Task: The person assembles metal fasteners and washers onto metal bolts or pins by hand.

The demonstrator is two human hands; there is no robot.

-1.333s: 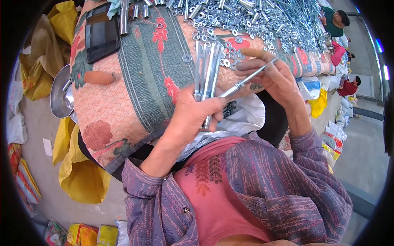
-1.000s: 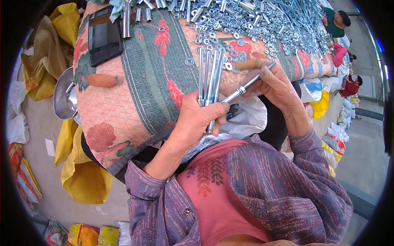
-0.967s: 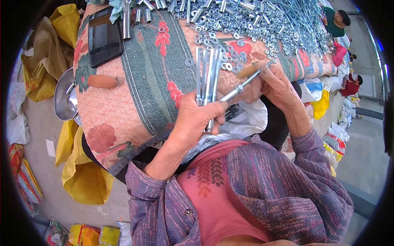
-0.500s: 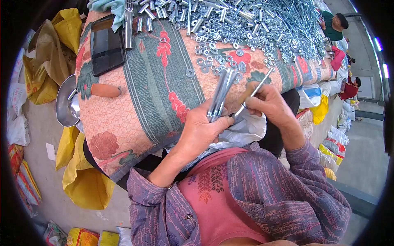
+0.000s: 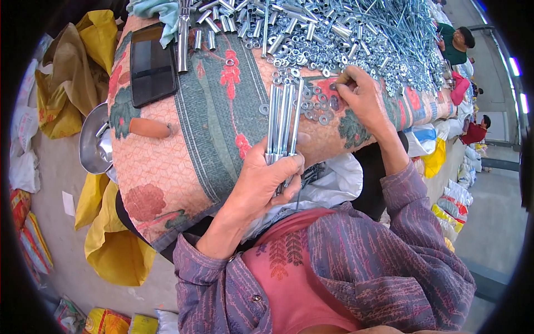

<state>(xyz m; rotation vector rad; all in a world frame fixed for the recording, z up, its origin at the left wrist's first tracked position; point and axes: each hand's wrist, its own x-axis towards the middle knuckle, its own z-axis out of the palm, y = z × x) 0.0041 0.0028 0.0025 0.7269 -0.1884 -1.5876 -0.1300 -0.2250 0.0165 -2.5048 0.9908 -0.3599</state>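
My left hand is closed round a bundle of long silvery bolts, held upright with their thicker lower ends in my fingers. One bolt stands slightly apart on the bundle's right side. My right hand reaches over the padded cloth, thumb and forefinger curled together at the near edge of the metal pile. Loose flat washers lie beside its fingertips. Whether the pinch has a washer in it is too small to tell. Behind them spreads a heap of nuts and washers.
Short metal sleeves and long rods lie in the pile. On the flowered cloth are a black phone and an orange-brown handle. A metal bowl and yellow sacks sit left. Other people are far right.
My right hand has moved away from my left, up to the washers; the bolt it held is now with the bundle. My left hand has shifted slightly left, the bundle more upright.
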